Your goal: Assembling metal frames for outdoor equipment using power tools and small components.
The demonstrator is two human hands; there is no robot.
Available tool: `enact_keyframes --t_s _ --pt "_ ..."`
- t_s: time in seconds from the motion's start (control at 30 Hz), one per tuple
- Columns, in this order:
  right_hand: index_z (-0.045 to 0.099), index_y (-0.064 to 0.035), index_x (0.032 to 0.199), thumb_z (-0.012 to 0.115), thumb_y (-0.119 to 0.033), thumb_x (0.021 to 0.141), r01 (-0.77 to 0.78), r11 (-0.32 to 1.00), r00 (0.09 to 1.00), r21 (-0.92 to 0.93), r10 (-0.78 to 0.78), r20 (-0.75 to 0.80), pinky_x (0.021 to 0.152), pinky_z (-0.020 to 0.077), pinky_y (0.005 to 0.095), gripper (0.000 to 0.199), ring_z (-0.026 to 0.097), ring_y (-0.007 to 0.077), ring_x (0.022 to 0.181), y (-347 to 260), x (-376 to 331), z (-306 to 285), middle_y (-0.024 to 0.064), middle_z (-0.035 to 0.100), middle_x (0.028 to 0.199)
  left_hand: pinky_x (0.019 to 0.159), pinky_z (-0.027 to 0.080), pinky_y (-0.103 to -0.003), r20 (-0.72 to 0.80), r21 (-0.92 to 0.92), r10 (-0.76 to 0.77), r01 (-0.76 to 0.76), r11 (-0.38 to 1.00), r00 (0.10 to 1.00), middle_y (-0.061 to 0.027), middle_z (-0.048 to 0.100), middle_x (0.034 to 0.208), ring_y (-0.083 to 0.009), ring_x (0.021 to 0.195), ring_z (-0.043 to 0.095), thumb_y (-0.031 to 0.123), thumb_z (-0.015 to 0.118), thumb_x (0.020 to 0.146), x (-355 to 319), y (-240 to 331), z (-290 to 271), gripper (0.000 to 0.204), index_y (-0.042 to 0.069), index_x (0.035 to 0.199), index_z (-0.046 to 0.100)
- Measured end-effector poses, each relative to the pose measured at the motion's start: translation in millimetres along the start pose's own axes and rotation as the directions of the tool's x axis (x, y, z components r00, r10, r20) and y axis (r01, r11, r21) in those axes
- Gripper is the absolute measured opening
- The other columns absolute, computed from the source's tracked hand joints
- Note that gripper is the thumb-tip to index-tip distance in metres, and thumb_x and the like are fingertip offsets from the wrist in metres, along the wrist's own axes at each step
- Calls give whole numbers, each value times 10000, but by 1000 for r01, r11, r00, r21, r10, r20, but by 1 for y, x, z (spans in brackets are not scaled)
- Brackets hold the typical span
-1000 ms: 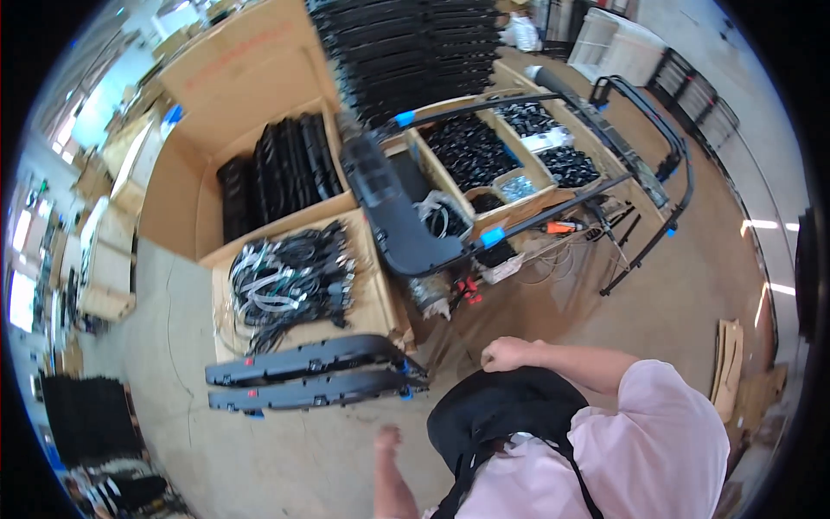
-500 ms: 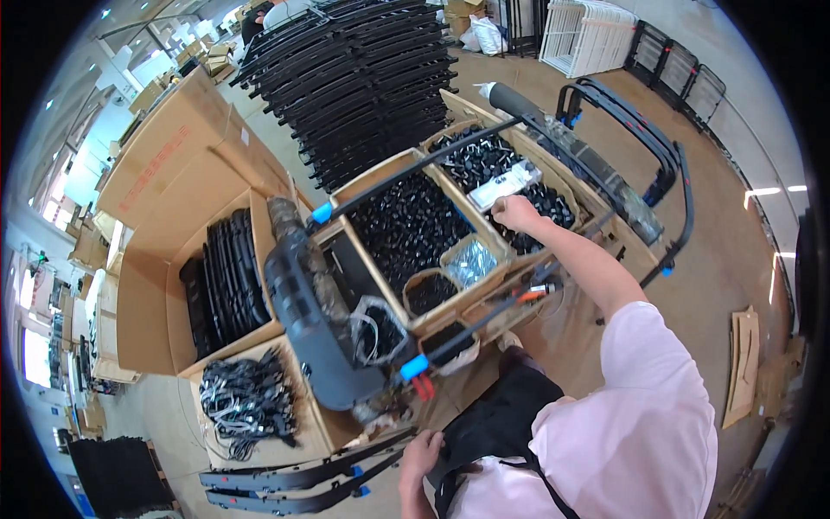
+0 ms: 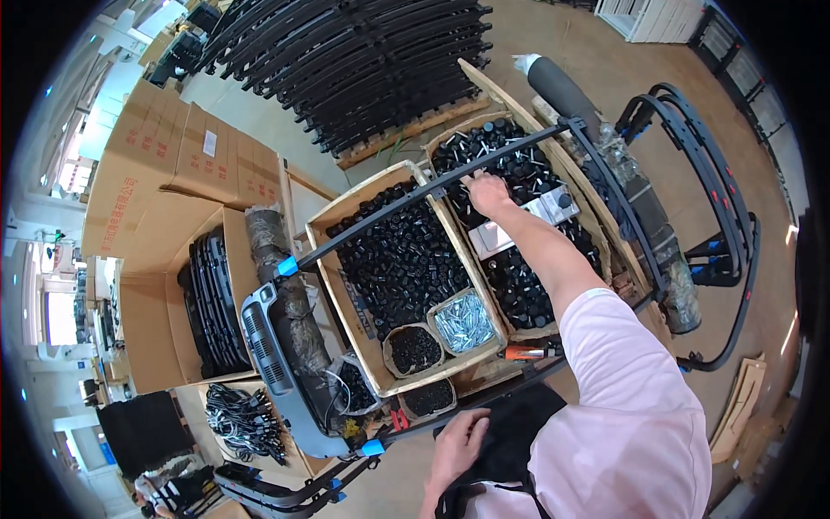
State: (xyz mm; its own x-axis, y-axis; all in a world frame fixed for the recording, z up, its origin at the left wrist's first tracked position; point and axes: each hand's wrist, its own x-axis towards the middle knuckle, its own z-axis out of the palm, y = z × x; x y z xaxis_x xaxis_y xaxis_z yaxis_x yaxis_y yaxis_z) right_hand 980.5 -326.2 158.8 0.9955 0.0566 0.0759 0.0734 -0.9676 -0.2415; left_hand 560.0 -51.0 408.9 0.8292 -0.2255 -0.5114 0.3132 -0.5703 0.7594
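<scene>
My right hand reaches into the right-hand bin of black knobs with metal studs. Its fingers are bent together by the knobs, just under a black frame bar; whatever they pinch is too small to make out. Below that forearm, a white-and-grey box lies on the knobs. My left hand hangs close to my dark apron, fingers loosely bent and apart, holding nothing. The nearest things to it are the frame's front bar and a blue corner piece.
A wooden bin of black caps holds small boxes of silver screws and dark fasteners. An orange-handled tool lies at the front. Cartons stand left, curved black frames right, stacked black racks behind.
The right hand has moved from beside the white-and-grey box to the knobs farther back. The left hand has risen slightly, and the whole view has shifted.
</scene>
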Motion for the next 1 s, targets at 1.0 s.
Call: enact_keyframes --t_s 1.0 --pt "749 -171 1302 576 -192 927 235 793 967 562 -250 -51 964 554 459 413 676 383 1029 -58 -74 -171 192 637 1026 776 535 -329 -59 -523 81 -100 847 995 -52 641 876 -171 821 645 272 555 1120 178 22 33 272 40 1254 595"
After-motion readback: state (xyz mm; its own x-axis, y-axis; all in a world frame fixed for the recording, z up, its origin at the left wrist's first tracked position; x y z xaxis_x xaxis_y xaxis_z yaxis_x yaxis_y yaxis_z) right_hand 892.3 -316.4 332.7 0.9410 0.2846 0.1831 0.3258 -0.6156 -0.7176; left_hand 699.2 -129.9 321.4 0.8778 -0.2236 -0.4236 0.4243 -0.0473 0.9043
